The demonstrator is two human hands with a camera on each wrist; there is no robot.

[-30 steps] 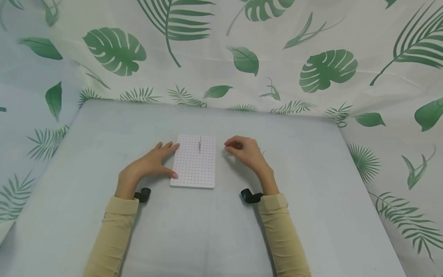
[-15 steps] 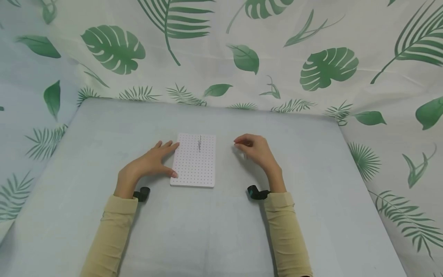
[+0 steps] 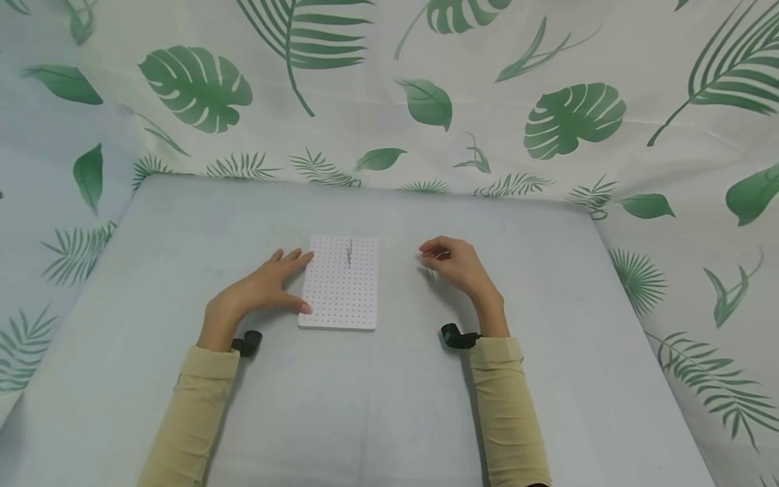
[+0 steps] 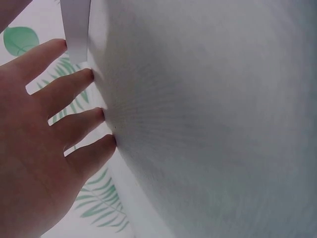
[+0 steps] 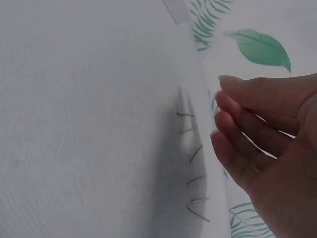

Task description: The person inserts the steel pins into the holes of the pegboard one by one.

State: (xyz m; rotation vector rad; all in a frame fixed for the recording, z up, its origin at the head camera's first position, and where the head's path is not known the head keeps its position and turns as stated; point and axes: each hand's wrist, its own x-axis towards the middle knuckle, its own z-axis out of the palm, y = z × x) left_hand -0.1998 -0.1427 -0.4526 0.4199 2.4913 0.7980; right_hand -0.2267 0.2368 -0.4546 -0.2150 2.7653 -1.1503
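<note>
A white board [image 3: 337, 297] dotted with rows of small holes lies on the table. Several thin dark pins [image 3: 349, 256] show on its upper part. My left hand [image 3: 258, 287] is spread along the board's left edge, thumb near the lower corner and index fingertip near the upper one. To the right of the board, my right hand [image 3: 459, 267] is low over the table, fingers loosely bent and thumb close to the index finger. The right wrist view shows nothing between those fingertips. Several thin metal pins [image 5: 196, 180] lie scattered on the table beside this hand.
The pale table [image 3: 389, 406] ends at a leaf-patterned backdrop [image 3: 475, 81] behind and at the sides. A small black camera [image 3: 458, 336] sits on the right wrist, another black camera [image 3: 247, 343] on the left.
My right hand has moved right, away from the board, to the loose pins, and its fingers have loosened slightly. The left hand and the board have stayed in place.
</note>
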